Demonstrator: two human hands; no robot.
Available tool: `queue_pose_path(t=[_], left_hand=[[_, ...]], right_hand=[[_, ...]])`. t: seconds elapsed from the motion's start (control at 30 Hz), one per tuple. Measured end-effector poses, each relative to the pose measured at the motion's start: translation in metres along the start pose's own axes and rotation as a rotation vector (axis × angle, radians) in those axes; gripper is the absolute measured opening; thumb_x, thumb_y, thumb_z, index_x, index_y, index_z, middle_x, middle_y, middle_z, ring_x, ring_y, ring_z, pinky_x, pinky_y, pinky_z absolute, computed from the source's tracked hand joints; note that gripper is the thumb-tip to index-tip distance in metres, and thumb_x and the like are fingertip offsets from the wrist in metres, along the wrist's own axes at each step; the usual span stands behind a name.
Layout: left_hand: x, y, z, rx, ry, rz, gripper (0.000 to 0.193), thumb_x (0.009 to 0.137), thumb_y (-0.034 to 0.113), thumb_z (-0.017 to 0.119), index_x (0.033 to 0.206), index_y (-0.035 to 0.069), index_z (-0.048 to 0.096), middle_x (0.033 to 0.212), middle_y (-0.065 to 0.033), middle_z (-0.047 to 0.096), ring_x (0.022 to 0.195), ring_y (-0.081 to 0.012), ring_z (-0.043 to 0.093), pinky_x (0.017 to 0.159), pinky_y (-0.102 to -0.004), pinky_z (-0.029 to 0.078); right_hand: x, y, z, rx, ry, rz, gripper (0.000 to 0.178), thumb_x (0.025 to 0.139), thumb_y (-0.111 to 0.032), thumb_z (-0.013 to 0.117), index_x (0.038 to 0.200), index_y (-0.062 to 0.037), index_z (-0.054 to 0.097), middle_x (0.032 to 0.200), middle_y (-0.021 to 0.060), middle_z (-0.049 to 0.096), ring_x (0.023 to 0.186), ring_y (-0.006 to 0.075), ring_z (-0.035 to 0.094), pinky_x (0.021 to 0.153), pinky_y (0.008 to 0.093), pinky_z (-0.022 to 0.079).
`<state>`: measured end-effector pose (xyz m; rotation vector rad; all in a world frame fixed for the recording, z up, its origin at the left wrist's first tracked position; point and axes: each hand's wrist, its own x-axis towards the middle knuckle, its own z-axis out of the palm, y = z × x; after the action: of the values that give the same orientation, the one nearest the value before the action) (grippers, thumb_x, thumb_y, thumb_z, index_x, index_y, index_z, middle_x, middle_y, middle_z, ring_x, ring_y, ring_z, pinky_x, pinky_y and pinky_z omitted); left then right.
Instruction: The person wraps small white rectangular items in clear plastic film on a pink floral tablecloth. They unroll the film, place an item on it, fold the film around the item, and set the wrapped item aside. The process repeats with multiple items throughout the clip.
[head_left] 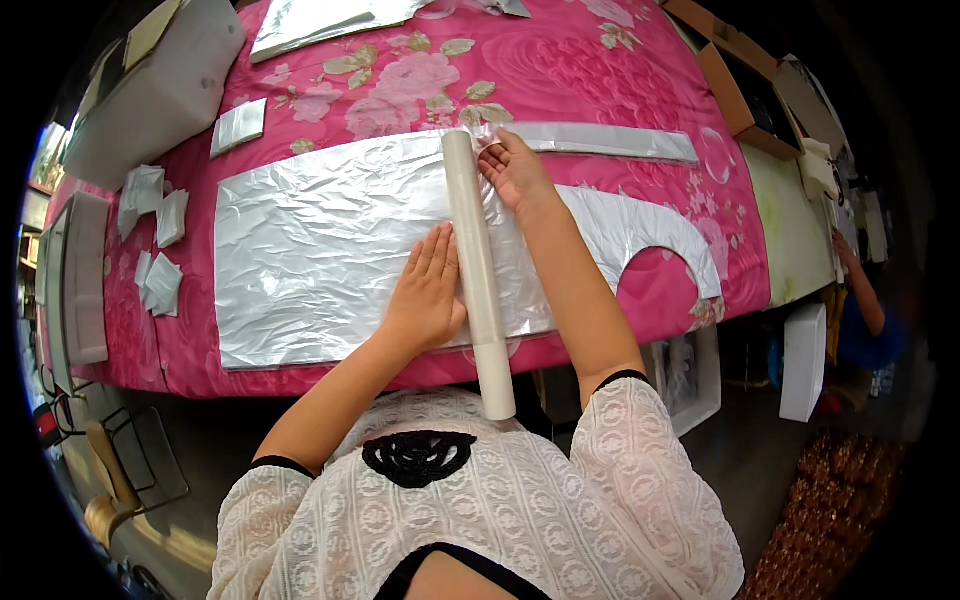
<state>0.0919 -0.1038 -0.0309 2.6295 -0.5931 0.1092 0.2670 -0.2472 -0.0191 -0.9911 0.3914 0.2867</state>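
A long pale tube or roll (478, 250) lies across a crinkled silvery-white plastic sheet (310, 250), its near end sticking out over the table edge toward my body. My left hand (428, 290) rests flat on the sheet just left of the tube, fingers stretched out together. Close to the tube's far end, on its right side, is my right hand (515, 172). Its fingers are half curled and apart from the thumb, beside a bit of clear film. Right of the tube, the plastic continues as a vest-shaped part (640, 215) with a rounded cut-out.
A pink flowered cloth (560, 75) covers the table. Small folded white packets (160, 285) and a white foam box (160, 90) are at the left. More silvery sheets (320, 25) lie at the far edge. Cardboard boxes (750, 100) and another person's arm (862, 285) are at right.
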Motion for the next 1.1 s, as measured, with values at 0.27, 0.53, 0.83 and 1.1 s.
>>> queue_pose_path(t=[0.27,0.53,0.83,1.1], left_hand=[[0.000,0.001,0.002,-0.026,0.040,0.003,0.073,0.070,0.014,0.041,0.135,-0.013,0.025,0.143,-0.0281,0.024,0.137,-0.0369,0.018,0.113,-0.0449,0.012],[-0.002,-0.006,0.015,0.082,0.156,0.100,0.066,0.083,0.024,0.040,0.135,-0.013,0.026,0.145,-0.0262,0.024,0.138,-0.0360,0.020,0.112,-0.0455,0.015],[-0.005,-0.005,0.018,0.146,0.135,0.006,0.068,0.078,0.019,0.036,0.137,-0.012,0.024,0.145,-0.0251,0.023,0.138,-0.0356,0.018,0.113,-0.0457,0.013],[-0.004,-0.002,0.010,0.044,0.064,0.016,0.071,0.078,0.026,0.044,0.135,-0.013,0.027,0.144,-0.0302,0.020,0.138,-0.0383,0.014,0.113,-0.0448,0.009]], right_hand=[[-0.029,-0.028,0.041,-0.143,-0.280,-0.490,0.026,0.089,-0.026,0.055,0.104,-0.0053,0.060,0.100,0.0056,0.064,0.095,0.0112,0.057,0.081,0.0284,0.044],[-0.101,0.162,0.178,-1.280,-0.783,-0.632,0.068,0.088,-0.040,0.052,0.135,0.0051,0.034,0.136,0.0249,0.040,0.128,0.0375,0.036,0.109,0.0486,0.018],[-0.164,0.103,0.116,-0.898,-1.098,-0.962,0.038,0.079,-0.013,0.063,0.115,-0.0039,0.057,0.122,0.0140,0.055,0.111,0.0317,0.052,0.095,0.0402,0.041],[-0.136,-0.013,-0.065,-1.821,-0.857,-1.059,0.049,0.084,-0.027,0.056,0.129,-0.0099,0.048,0.139,0.0114,0.041,0.129,0.0299,0.037,0.105,0.0415,0.031]])
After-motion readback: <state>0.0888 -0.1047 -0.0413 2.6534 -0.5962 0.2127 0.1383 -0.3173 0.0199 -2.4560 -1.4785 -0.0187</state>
